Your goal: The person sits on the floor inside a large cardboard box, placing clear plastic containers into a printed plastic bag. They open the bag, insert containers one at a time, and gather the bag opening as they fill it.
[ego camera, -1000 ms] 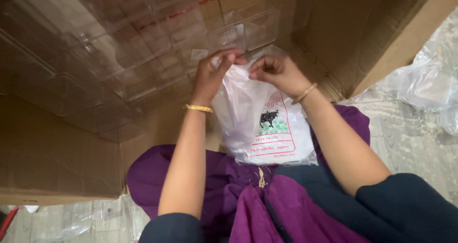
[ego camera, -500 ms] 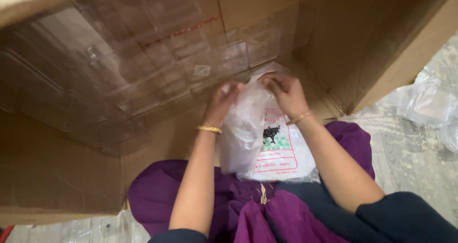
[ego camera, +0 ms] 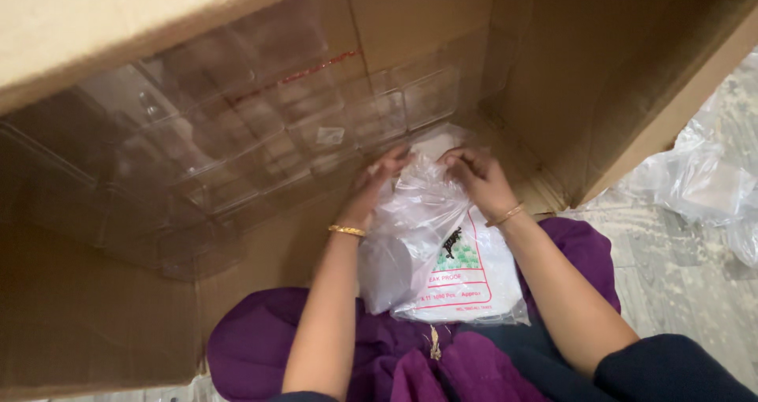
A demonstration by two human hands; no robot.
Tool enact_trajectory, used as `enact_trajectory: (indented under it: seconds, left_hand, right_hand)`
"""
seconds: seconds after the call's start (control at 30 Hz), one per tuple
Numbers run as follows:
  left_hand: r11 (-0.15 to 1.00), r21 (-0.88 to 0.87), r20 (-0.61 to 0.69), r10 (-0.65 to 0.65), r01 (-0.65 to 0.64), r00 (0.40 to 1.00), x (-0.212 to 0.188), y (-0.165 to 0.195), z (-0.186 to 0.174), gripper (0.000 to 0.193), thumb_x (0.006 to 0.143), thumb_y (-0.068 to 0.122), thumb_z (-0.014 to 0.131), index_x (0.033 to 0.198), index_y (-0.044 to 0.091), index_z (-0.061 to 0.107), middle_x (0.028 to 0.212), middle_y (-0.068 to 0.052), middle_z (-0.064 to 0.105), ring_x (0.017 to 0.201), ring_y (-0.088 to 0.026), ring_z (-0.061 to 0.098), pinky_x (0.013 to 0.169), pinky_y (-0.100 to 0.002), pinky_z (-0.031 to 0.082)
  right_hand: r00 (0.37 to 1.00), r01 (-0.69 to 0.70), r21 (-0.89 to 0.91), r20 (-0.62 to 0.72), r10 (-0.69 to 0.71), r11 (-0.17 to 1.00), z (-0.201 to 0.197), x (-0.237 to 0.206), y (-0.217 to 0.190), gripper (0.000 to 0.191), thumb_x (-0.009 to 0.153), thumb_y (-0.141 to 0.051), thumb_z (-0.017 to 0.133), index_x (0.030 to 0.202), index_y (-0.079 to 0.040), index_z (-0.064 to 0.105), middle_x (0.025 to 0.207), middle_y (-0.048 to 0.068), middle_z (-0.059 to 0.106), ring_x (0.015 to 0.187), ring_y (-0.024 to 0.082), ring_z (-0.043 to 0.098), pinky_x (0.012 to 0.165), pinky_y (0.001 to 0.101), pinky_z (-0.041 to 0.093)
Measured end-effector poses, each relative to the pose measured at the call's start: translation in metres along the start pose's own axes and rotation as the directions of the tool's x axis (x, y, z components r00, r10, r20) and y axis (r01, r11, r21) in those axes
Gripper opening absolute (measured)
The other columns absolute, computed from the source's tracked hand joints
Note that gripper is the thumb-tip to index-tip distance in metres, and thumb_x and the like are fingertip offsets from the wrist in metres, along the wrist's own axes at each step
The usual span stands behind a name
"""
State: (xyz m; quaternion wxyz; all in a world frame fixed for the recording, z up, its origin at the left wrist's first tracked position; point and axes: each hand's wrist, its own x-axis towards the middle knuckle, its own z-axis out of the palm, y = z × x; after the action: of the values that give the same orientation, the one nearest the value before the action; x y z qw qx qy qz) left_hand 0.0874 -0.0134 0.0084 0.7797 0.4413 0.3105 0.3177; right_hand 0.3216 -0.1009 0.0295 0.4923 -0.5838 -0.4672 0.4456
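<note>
Two hands work at the mouth of one printed plastic bag (ego camera: 454,272), which rests on the person's lap over purple cloth (ego camera: 260,343), just in front of a large cardboard box (ego camera: 553,70) lying on its side. The left hand (ego camera: 379,182) pinches the bag's crumpled upper edge, its grip narrow and closed on the thin film; the right hand (ego camera: 478,177) does the same on the other side, fingers curled tightly into the gathered plastic. The bag is white and translucent, with red and green printing on its flat lower part, and seems to hold a stack of pale sheets, though the contents are hard to make out. Inside the box, stacked clear plastic trays (ego camera: 237,125) with square moulded compartments fill the left half. A thin gold bangle (ego camera: 347,230) circles each wrist. To the right, loose clear plastic wrapping (ego camera: 699,177) lies on a pale, speckled stone floor (ego camera: 679,283).
</note>
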Motion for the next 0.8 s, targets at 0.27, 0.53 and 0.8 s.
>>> enact_trajectory:
  seconds: [0.27,0.53,0.8]
  left_hand:
    - [0.992,0.124,0.115,-0.05,0.035,0.992,0.006,-0.028,-0.002,0.037,0.095,0.026,0.073,0.124,0.003,0.072,0.114,-0.005,0.076,0.1,-0.013,0.067,0.093,-0.03,0.054]
    - [0.995,0.04,0.185,-0.102,0.097,0.977,-0.001,-0.03,0.009,0.041,0.095,0.031,0.07,0.131,0.012,0.069,0.124,0.001,0.072,0.105,-0.008,0.062,0.097,-0.027,0.051]
    - [0.98,-0.186,0.237,-0.021,0.067,0.971,0.014,-0.038,-0.005,0.019,0.099,0.026,0.069,0.105,0.008,0.068,0.094,0.001,0.068,0.082,-0.007,0.058,0.071,-0.024,0.045]
  right_hand:
    - [0.984,-0.101,0.351,-0.103,0.145,0.931,-0.009,0.006,0.02,0.017,0.104,-0.018,0.061,0.108,-0.003,0.069,0.094,0.0,0.066,0.082,0.007,0.058,0.074,0.0219,0.05]
    - [0.981,-0.075,0.41,-0.135,0.142,0.909,-0.019,0.004,0.035,0.014,0.11,-0.015,0.063,0.111,-0.002,0.068,0.09,0.0,0.057,0.074,0.008,0.047,0.064,0.0231,0.04]
    - [0.913,-0.404,0.683,0.255,0.319,0.609,-0.04,-0.038,0.056,0.018,0.107,-0.021,0.06,0.102,-0.004,0.066,0.079,0.0,0.066,0.063,0.01,0.058,0.055,0.0271,0.051]
